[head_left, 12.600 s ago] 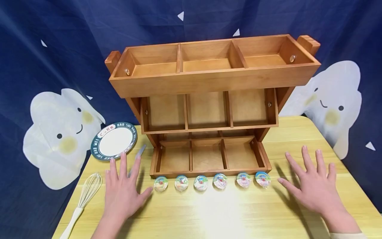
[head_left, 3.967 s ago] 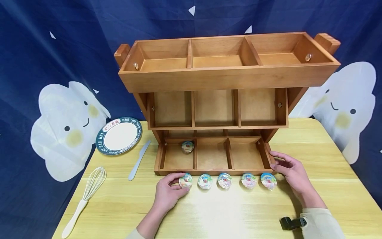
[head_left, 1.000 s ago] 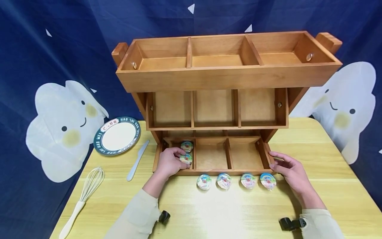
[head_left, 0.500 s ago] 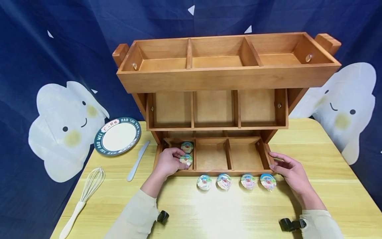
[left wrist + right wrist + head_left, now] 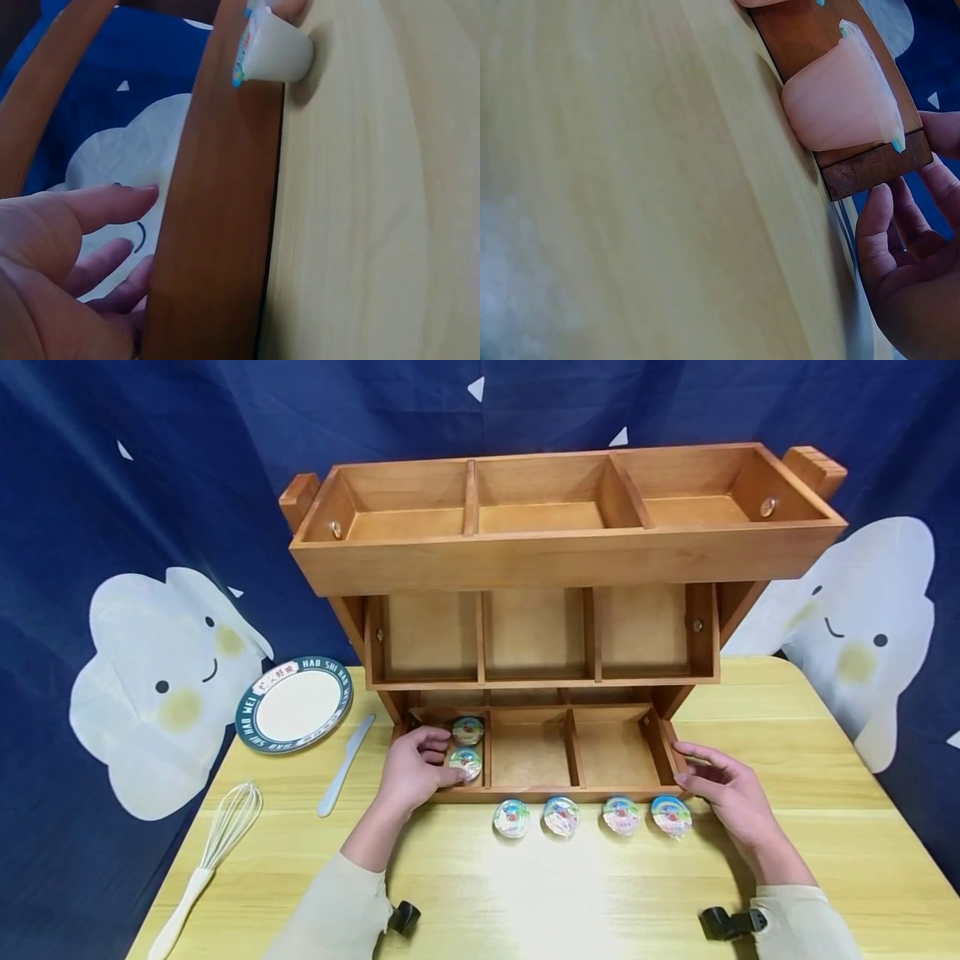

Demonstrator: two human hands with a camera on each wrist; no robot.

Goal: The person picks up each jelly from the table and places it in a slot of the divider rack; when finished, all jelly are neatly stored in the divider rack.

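Two jelly cups lie in the left compartment of the wooden rack's bottom tier (image 5: 532, 795): a back cup (image 5: 468, 730) and a front cup (image 5: 466, 764). My left hand (image 5: 408, 768) is beside the front one, thumb and fingers parted at its left edge; in the left wrist view no cup shows between the fingers. At the tier's right end my right hand (image 5: 727, 789) rests thumb and fingertips against the outer side wall. Several more cups stand in a row before the rack, from a white cup (image 5: 277, 49) to a pink cup (image 5: 847, 97) at the right corner.
The rack's middle tier (image 5: 540, 682) and top tier (image 5: 562, 560) rise above. Left of it lie a green-rimmed plate (image 5: 251, 727), a pale knife (image 5: 347, 766) and a white whisk (image 5: 201, 868) on the wooden table (image 5: 810, 760). A blue curtain hangs behind.
Both cups in the compartment came from the row's left end. Since half a second ago my left hand has drawn slightly left and its fingers have spread from the front cup. My right hand has stayed put.
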